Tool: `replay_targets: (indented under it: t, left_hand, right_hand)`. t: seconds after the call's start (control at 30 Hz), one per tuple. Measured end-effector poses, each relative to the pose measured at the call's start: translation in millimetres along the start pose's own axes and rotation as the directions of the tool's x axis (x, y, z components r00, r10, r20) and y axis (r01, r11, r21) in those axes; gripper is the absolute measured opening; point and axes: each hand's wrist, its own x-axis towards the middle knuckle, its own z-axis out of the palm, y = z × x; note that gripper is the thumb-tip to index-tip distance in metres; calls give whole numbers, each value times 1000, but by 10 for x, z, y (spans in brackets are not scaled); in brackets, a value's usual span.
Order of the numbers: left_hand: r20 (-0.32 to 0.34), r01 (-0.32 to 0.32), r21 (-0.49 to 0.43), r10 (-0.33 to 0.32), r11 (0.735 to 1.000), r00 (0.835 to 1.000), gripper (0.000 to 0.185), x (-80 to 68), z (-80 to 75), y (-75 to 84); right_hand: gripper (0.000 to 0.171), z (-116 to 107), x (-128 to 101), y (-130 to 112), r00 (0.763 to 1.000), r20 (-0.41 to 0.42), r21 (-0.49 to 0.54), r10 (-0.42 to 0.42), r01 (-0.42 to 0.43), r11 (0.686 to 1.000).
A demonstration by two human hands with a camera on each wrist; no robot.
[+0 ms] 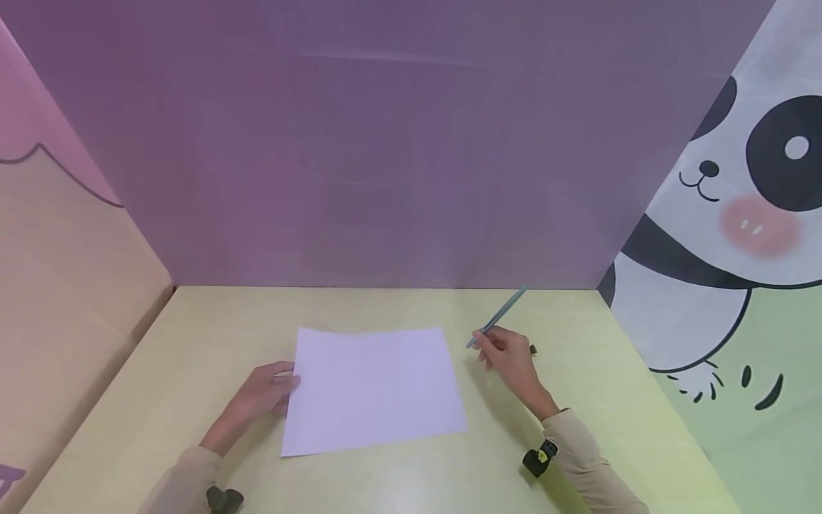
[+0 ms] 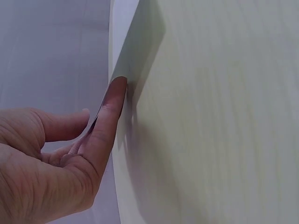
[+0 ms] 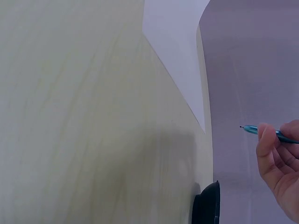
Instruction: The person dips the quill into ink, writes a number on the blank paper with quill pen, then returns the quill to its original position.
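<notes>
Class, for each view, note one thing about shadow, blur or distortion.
Head view: walls splay outward, wide-angle; soft shadow beside the right hand. Left wrist view: the paper shades the table. Right wrist view: a dark shadow on the table, low centre.

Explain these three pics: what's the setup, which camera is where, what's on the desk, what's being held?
No machine here: a person works with bare hands, wearing three cameras. The wide picture comes from the head, looking down at a yellow desk with purple and cartoon walls. The other two come from the wrists. One sheet of paper lies on the desk. The left hand rests at its left edge, fingers touching it; the left wrist view shows a fingertip against that edge. The right hand holds a teal pen beside the sheet, tip off the paper.
</notes>
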Motion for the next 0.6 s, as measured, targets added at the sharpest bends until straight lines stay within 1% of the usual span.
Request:
replay_targets:
  t: [0.07, 0.2, 0.3, 0.43, 0.6]
  left_hand:
    - [-2, -5, -15, 5, 1000, 1000, 50, 12, 32, 5]
    - [-25, -9, -13, 9, 1000, 1000, 49, 24, 108, 28]
    - [-25, -15, -7, 15, 1000, 1000, 50, 28, 146, 53]
    - [-19, -23, 3, 23, 1000, 1000, 50, 19, 144, 90]
    - [-4, -28, -4, 28, 1000, 1000, 49, 21, 142, 124]
  right_hand:
    - [20, 8, -1, 3, 1000, 0, 7, -4, 4, 1000]
    - [20, 53, -2, 11, 1000, 2, 23, 8, -8, 1000]
    - [21, 119, 13, 9, 1000, 12, 22, 6, -7, 1000]
    - [19, 216, 42, 20, 1000, 21, 24, -6, 6, 1000]
    - [18, 252, 64, 1, 1000, 28, -7, -2, 3, 1000]
